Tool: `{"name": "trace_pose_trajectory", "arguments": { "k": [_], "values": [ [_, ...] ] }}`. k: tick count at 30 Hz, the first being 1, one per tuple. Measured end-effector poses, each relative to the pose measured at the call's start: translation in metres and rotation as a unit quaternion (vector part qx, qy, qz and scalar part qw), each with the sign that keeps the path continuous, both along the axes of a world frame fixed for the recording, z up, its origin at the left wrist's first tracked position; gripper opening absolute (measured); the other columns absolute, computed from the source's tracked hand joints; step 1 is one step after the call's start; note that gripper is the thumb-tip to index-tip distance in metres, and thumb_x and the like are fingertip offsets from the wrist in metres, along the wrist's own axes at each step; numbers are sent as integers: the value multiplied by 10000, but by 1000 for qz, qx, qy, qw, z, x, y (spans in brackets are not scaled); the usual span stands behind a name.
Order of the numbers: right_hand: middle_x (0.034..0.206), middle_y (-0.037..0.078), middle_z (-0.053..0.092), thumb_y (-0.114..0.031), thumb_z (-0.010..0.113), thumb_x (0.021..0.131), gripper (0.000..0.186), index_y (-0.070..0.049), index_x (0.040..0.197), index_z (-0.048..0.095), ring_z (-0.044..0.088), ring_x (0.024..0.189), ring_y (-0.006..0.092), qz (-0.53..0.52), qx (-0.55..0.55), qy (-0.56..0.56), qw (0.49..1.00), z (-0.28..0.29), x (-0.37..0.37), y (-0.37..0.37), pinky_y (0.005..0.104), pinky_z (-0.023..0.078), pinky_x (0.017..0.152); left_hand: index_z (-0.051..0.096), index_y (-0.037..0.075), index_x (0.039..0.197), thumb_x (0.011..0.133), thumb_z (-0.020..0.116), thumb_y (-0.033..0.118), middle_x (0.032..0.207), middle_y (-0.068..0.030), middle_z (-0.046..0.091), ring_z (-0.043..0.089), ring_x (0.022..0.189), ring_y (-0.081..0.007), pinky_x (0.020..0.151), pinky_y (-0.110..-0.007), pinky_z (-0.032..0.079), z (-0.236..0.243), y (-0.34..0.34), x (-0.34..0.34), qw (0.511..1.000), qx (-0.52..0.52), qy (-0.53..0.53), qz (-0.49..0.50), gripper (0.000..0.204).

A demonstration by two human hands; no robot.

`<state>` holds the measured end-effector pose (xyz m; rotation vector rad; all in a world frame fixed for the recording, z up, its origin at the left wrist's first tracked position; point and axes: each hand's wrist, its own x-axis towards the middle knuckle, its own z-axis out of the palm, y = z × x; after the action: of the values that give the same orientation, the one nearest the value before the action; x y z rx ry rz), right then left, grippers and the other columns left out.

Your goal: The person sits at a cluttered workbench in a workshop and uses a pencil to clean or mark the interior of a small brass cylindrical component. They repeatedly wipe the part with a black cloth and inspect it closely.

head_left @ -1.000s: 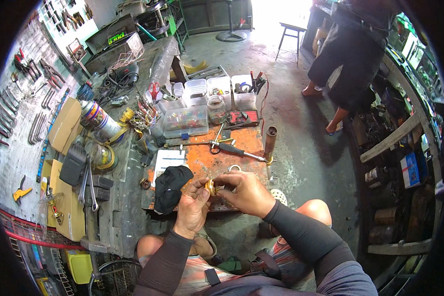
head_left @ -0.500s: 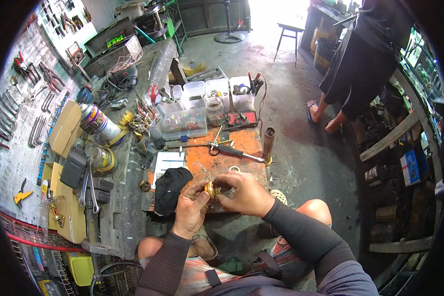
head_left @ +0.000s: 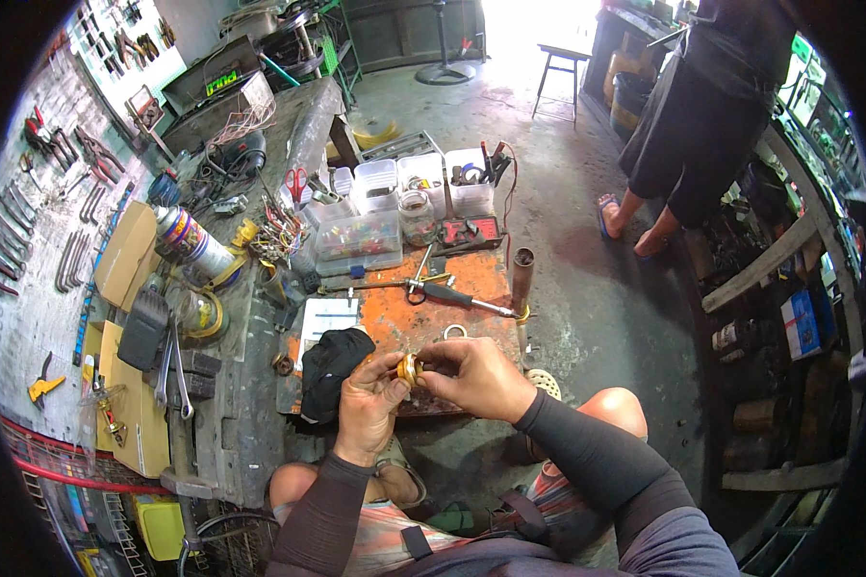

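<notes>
Fingers of the left hand pinch the left side of a small, round, gold-coloured metal piece, thumb on its near side, while the thumb and forefinger of the right hand pinch its right side; how the right hand's other fingers are set is hard to tell. The piece is held between the two hands, above the near part of a low table with worn orange paint. Just beyond it on the tabletop lies a pale, flat ring, and to the left a crumpled black cloth item partly covers a white sheet whose marks are too small to read. Farther back lies a long metal tool with a black grip. Writing shows elsewhere: a tall spray can on the left bench wears a multicoloured printed label, a dark panel behind bears bright green lettering, and a blue-and-white printed box sits on the right-hand shelving. A co-worker in dark clothes stands near that shelving.
</notes>
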<state>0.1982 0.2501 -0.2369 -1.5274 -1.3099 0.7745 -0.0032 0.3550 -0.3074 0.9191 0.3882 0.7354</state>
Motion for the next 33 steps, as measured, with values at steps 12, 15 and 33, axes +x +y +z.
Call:
{"name": "trace_pose_trajectory", "arguments": {
  "k": [12, 15, 33],
  "values": [
    [957, 251, 788, -325, 660, 1112, 387, 49, 1151, 746, 795, 922, 388, 26, -77, -6, 997, -8, 3, -1, 491, 599, 818, 758, 0, 1341, 931, 868, -44, 1383, -112, 710, 708, 1257, -207, 1095, -346, 593, 12, 2, 0, 982, 180, 63, 13, 427],
    [965, 253, 770, -346, 606, 1151, 410, 51, 1122, 708, 784, 949, 391, 53, -116, 29, 991, -7, 5, 1, 493, 584, 817, 753, -7, 1340, 922, 860, -77, 1402, -118, 697, 704, 1282, -217, 1112, -356, 604, 13, 0, -2, 984, 170, 59, 8, 437],
    [907, 166, 766, -228, 757, 1059, 303, 57, 1159, 732, 716, 804, 225, 66, -142, 213, 964, -22, 10, 2, 377, 588, 765, 747, -38, 1316, 926, 862, -66, 1351, -117, 711, 733, 1231, -221, 1086, -360, 624, 22, 1, 0, 981, 189, 47, 14, 408]
  ]
}}
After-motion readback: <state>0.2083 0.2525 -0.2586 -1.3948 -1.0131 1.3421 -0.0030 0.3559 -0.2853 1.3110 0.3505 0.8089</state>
